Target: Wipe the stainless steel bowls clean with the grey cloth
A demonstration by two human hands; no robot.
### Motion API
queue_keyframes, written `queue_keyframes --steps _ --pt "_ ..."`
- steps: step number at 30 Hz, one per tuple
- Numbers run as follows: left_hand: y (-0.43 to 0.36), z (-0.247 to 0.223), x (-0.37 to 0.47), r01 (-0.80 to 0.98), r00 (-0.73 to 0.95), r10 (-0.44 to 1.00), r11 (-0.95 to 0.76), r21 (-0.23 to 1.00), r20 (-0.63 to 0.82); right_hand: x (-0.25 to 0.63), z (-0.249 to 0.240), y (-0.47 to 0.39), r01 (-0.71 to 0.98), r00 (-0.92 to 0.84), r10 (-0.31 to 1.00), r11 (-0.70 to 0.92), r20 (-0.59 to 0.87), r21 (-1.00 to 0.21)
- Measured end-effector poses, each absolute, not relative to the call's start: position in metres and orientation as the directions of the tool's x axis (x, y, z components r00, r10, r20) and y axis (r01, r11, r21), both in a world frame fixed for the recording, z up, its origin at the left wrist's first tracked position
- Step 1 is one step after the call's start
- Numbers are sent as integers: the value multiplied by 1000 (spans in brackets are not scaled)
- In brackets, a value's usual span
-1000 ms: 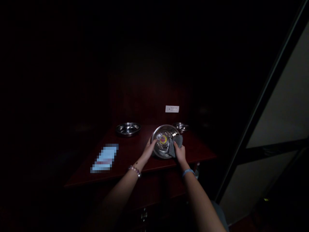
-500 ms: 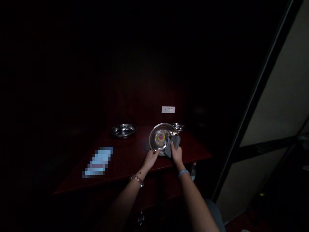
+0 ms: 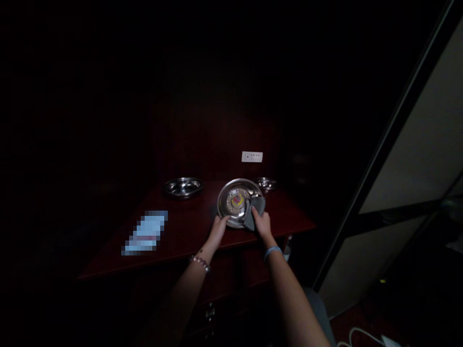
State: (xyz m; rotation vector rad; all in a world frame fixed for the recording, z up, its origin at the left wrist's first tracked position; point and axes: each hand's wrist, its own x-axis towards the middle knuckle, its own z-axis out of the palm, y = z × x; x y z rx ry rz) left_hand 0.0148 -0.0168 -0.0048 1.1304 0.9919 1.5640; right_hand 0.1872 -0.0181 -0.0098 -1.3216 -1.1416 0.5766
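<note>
A shiny round steel plate (image 3: 235, 187) with a yellow and red sticker at its centre is tilted up towards me above the table. My left hand (image 3: 218, 228) grips its lower left rim, thumb on the inner side. In my right hand (image 3: 262, 224) is a folded grey cloth (image 3: 255, 212), pressed against the plate's right side with the thumb on top. The fingers behind the plate and the cloth are hidden.
On the dark red table (image 3: 181, 231) a steel dish (image 3: 183, 188) lies at the back left, and a smaller steel bowl (image 3: 265, 184) stands behind the plate. A pixelated light-blue item (image 3: 146, 233) lies left. A white socket (image 3: 252, 157) is on the wall. Below the right edge is a bottle (image 3: 288, 248).
The plate has shifted slightly left in view with both hands still on it. The cloth stays at its right side. The whole view has moved a little, so the table appears higher.
</note>
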Motion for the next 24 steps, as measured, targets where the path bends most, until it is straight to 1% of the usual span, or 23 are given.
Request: queue_keyframes --steps 3,6,8,11,15,17,19,20,22,24 --pt "-22 3 17 -258 -204 972 -171 951 119 188 -10 -19 272 378 870 223 317 -936" --pt "-27 11 18 -271 -210 973 -156 950 100 188 -9 -19 285 370 874 215 315 -934" --pt "-29 13 17 -250 -196 976 -148 957 100 188 -9 -20 302 375 869 216 324 -928" --pt "-29 11 17 -195 -157 976 -182 964 152 188 -10 -20 311 388 861 213 328 -926" --pt "-29 2 21 -143 -116 934 -351 925 337 191 -13 -18 270 422 851 213 314 -939" --pt "-30 -4 24 -66 15 903 -427 902 429 192 -14 -17 265 439 840 219 319 -939" --pt "-29 -9 26 17 117 885 -455 890 450 193 -14 -17 281 447 836 205 317 -937" --pt "-27 -12 26 50 120 887 -454 890 446 193 -14 -17 292 445 838 199 317 -935" --pt "-22 -15 25 80 60 902 -431 899 427 191 -14 -18 308 439 839 196 322 -931" --pt "-16 -17 22 75 9 916 -401 913 402 190 -14 -18 311 426 841 209 333 -927"
